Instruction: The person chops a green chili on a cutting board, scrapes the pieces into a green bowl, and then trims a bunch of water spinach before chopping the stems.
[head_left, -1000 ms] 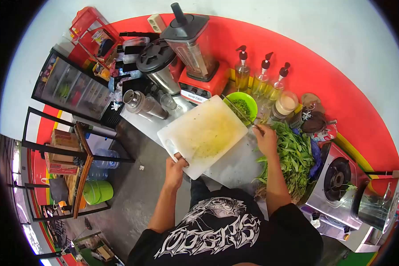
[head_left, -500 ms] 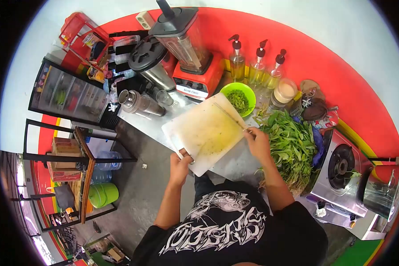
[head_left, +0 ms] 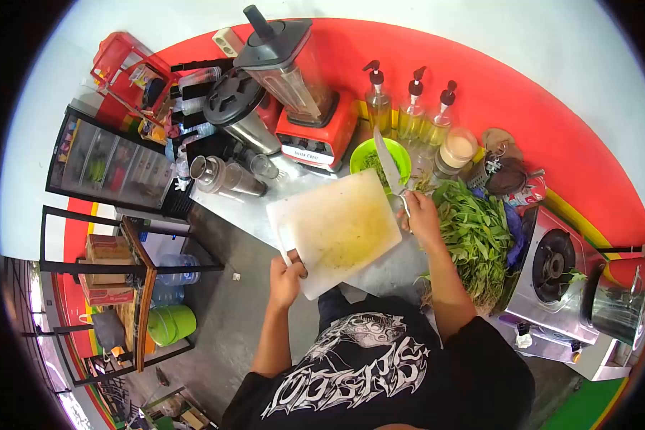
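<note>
My left hand (head_left: 287, 278) grips the handle end of a white cutting board (head_left: 330, 229), which is stained yellow-green and dotted with small bits. In my right hand (head_left: 419, 216) is a knife (head_left: 388, 161), its blade pointing up and away over a lime-green bowl (head_left: 407, 161). Chopped greens (head_left: 371, 163) lie inside that bowl, partly hidden by the blade. To the right of my right hand, a large pile of leafy greens (head_left: 473, 240) rests on the metal counter (head_left: 401, 269).
Behind the board stand a red blender (head_left: 315, 132), a steel shaker (head_left: 226, 175) and pump bottles of yellow liquid (head_left: 411, 118). At the right are a gas stove (head_left: 552, 269) and a pot (head_left: 623, 301). A wooden shelf (head_left: 137, 279) stands at the left.
The knife has lifted off the board and turned to point away over the bowl. The board has shifted slightly down and tilted differently in my left hand.
</note>
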`<action>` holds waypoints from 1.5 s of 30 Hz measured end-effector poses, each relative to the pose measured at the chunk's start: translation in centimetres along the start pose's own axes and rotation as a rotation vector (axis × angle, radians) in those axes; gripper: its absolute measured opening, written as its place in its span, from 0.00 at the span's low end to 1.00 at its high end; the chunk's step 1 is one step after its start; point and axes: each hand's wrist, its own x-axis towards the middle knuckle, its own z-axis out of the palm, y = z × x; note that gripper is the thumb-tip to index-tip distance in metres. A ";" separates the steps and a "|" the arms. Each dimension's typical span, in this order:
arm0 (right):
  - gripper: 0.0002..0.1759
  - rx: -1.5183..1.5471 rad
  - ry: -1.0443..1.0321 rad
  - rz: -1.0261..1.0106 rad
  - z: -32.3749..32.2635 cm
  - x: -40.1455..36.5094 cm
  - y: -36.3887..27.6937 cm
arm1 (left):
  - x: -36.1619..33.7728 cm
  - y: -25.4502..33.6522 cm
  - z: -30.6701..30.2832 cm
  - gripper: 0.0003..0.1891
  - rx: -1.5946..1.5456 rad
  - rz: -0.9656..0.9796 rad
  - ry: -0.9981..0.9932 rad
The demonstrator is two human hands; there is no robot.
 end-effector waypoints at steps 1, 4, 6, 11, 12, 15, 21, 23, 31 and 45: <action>0.19 0.002 0.004 -0.003 0.3 0.2 -0.1 | 0.0 0.2 0.3 0.15 0.001 0.004 -0.004; 0.23 0.166 -0.098 0.098 1.2 1.4 0.0 | -0.2 0.9 1.1 0.15 0.083 0.056 -0.079; 0.23 0.145 -0.103 0.133 1.7 2.0 -0.3 | -0.3 0.9 1.3 0.14 0.163 0.070 -0.076; 0.25 0.028 -0.091 0.132 3.0 2.4 -1.1 | -0.5 2.2 2.7 0.09 0.265 0.157 -0.067; 0.26 -0.044 -0.068 0.104 3.1 2.3 -1.2 | -0.5 1.8 2.7 0.07 0.303 0.194 -0.044; 0.27 -0.175 -0.063 0.104 3.1 1.5 -1.5 | -0.4 1.8 2.9 0.06 0.340 0.201 -0.023; 0.29 -0.421 0.032 -0.031 1.9 -0.3 -0.4 | 1.0 1.9 2.0 0.14 0.261 0.203 -0.032; 0.29 -0.406 0.021 -0.036 0.8 -0.9 0.7 | 2.0 1.2 1.6 0.15 0.245 0.226 -0.039; 0.26 -0.426 -0.021 0.073 -2.6 -4.5 1.2 | 3.9 2.1 1.8 0.14 0.179 0.189 0.067; 0.20 -0.564 0.111 -0.507 -0.7 -3.0 -0.5 | 1.4 1.8 0.9 0.15 0.183 0.125 0.012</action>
